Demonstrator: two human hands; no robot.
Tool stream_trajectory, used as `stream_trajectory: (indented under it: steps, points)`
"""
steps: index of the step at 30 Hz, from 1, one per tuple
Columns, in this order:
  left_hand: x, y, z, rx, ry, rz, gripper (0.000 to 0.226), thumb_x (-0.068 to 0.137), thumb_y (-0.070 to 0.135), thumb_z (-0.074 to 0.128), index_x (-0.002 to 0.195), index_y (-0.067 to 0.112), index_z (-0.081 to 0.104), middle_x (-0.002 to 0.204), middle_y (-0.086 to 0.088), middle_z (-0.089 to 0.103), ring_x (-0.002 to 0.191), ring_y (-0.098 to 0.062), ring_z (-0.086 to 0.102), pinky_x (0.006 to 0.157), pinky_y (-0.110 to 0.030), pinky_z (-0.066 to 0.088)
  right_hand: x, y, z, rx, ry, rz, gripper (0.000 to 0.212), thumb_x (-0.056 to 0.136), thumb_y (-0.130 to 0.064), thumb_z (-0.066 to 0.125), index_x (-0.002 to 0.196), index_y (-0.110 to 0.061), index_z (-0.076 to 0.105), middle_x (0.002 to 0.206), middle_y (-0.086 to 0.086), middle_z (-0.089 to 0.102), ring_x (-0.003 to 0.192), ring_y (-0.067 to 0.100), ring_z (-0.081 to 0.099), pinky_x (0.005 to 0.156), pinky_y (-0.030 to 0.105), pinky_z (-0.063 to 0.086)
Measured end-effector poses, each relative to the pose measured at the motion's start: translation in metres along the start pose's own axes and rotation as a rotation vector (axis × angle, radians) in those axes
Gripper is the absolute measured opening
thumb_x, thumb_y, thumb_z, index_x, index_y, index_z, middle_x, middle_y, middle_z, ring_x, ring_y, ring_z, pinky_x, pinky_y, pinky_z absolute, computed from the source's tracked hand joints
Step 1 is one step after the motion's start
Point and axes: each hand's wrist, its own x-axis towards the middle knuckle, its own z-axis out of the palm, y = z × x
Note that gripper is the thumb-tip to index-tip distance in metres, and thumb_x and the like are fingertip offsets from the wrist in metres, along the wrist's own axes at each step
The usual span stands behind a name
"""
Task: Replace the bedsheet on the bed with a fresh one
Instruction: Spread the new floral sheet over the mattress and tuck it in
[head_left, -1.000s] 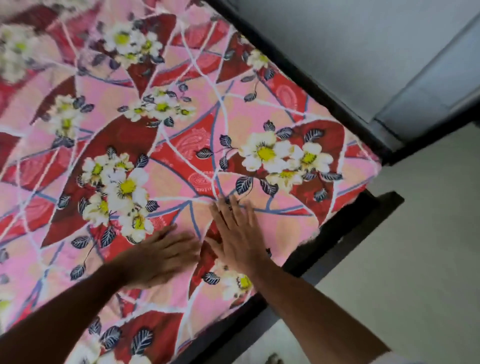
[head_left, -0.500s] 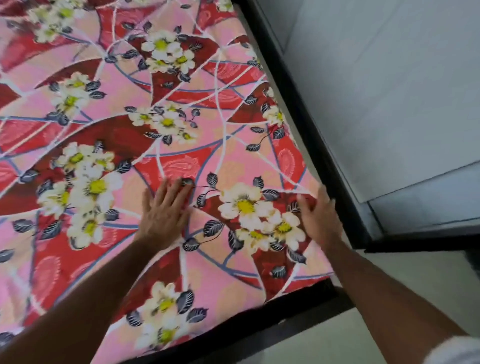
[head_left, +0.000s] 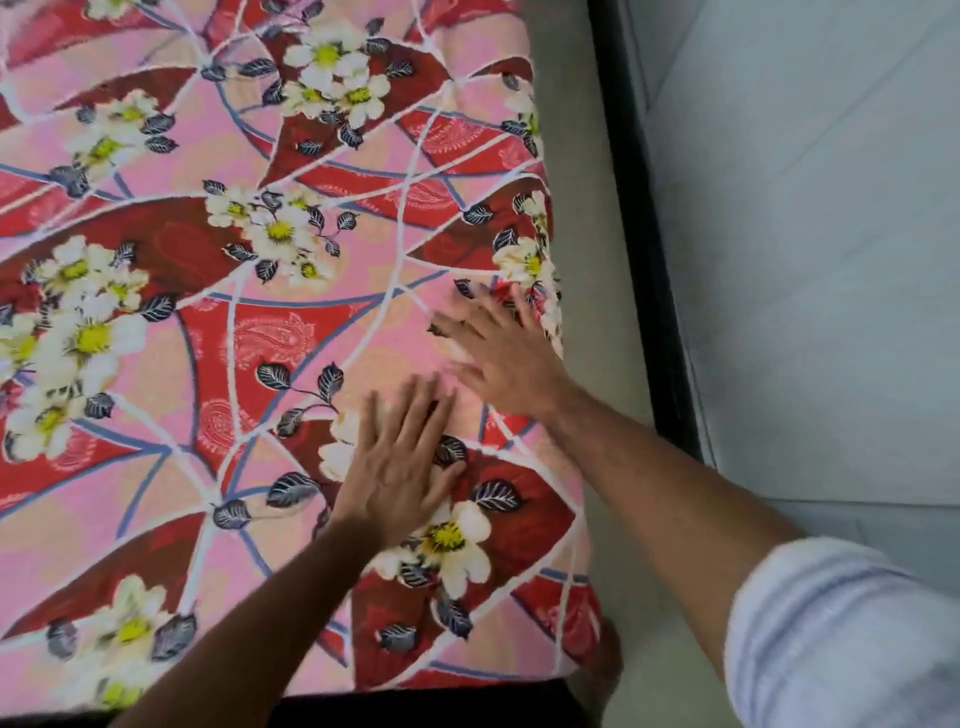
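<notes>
The floral bedsheet (head_left: 249, 332) is spread flat over the bed, reaching its right edge and near corner, with both the left hand (head_left: 397, 467) and right hand (head_left: 506, 353) pressed on it, fingers straight, nothing grasped. Being light, soft and easily creased, it is best pinched at its hem along the right edge. Half a second earlier the hands were set wider apart; now they are drawn close together.

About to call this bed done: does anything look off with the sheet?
The floral sheet stops short on the right, leaving a strip of bare mattress uncovered beside the dark bed frame. Its edge bunches near the right hand.
</notes>
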Motion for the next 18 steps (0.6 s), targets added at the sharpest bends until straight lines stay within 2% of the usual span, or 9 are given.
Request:
stream_trajectory:
  steps: [2,4,5,7,9,11,14,17,18]
  points:
    - [0.0,0.005,0.0,0.009,0.01,-0.027,0.075,0.102,0.058,0.023,0.163,0.014,0.012,0.17,-0.009,0.007,0.157,-0.029,0.005,0.122,-0.062,0.014,-0.001,0.018,0.007,0.167,0.087,0.431,0.073,0.09,-0.069,0.024,0.151,-0.031,0.031,0.156,0.008,0.036,0.141,0.034,0.034,0.108,0.062,0.031]
    - [0.004,0.012,-0.004,-0.007,0.013,-0.083,0.074,0.102,0.059,0.023,0.162,0.016,0.021,0.169,-0.008,0.019,0.156,-0.028,0.014,0.121,-0.062,0.016,-0.019,0.043,0.007,0.707,-0.027,0.905,0.086,0.081,-0.088,0.027,0.138,-0.027,0.049,0.135,0.009,0.059,0.121,0.031,0.056,0.102,0.049,0.043]
    - [0.009,0.017,-0.007,-0.025,0.0,-0.126,0.073,0.102,0.061,0.022,0.161,0.018,0.025,0.166,-0.007,0.025,0.155,-0.028,0.019,0.12,-0.063,0.018,-0.029,0.051,0.009,0.998,-0.143,1.003,0.092,0.078,-0.091,0.028,0.13,-0.022,0.058,0.126,0.01,0.065,0.113,0.029,0.062,0.1,0.043,0.046]
    - [0.025,0.031,-0.014,-0.07,-0.005,-0.217,0.069,0.102,0.06,0.024,0.16,0.024,0.027,0.163,-0.005,0.031,0.153,-0.028,0.021,0.118,-0.068,0.018,-0.046,0.062,0.011,1.061,-0.198,0.958,0.084,0.085,-0.083,0.03,0.12,-0.016,0.066,0.119,0.01,0.068,0.107,0.029,0.064,0.096,0.04,0.049]
    - [0.048,0.044,-0.016,-0.111,-0.002,-0.282,0.069,0.101,0.061,0.024,0.161,0.028,0.019,0.167,-0.001,0.021,0.156,-0.025,0.011,0.117,-0.072,0.01,-0.052,0.066,0.012,0.85,-0.065,0.884,0.065,0.09,-0.072,0.037,0.115,-0.018,0.062,0.118,0.006,0.063,0.108,0.027,0.061,0.094,0.043,0.049]
    - [0.074,0.05,-0.017,-0.148,0.006,-0.34,0.072,0.101,0.064,0.021,0.163,0.03,0.009,0.17,0.003,0.008,0.157,-0.023,0.0,0.117,-0.072,0.002,-0.053,0.065,0.011,0.896,-0.032,0.821,0.053,0.089,-0.068,0.045,0.106,-0.019,0.055,0.112,0.003,0.06,0.101,0.024,0.061,0.088,0.044,0.051]
    - [0.11,0.058,-0.018,-0.174,0.022,-0.377,0.075,0.1,0.066,0.022,0.163,0.029,0.005,0.171,0.002,0.002,0.157,-0.024,-0.005,0.116,-0.072,-0.001,-0.063,0.073,0.02,1.027,-0.112,0.633,0.052,0.088,-0.068,0.045,0.106,-0.021,0.056,0.107,0.003,0.064,0.094,0.02,0.064,0.082,0.039,0.055]
    - [0.117,0.076,-0.015,-0.076,-0.004,-0.34,0.081,0.099,0.067,0.018,0.163,0.02,0.003,0.171,-0.006,-0.002,0.157,-0.028,-0.007,0.12,-0.069,0.005,-0.078,0.09,0.02,1.089,-0.25,0.398,0.026,0.101,-0.035,0.051,0.105,-0.014,0.065,0.112,0.009,0.066,0.097,0.019,0.063,0.078,0.022,0.049]
    - [0.113,0.085,-0.015,-0.036,-0.007,-0.321,0.083,0.098,0.068,0.018,0.163,0.018,0.002,0.171,-0.008,-0.003,0.157,-0.029,-0.006,0.121,-0.067,0.007,-0.083,0.1,0.018,1.018,-0.319,0.336,0.021,0.101,-0.028,0.052,0.104,-0.014,0.067,0.113,0.009,0.067,0.098,0.021,0.063,0.078,0.024,0.049]
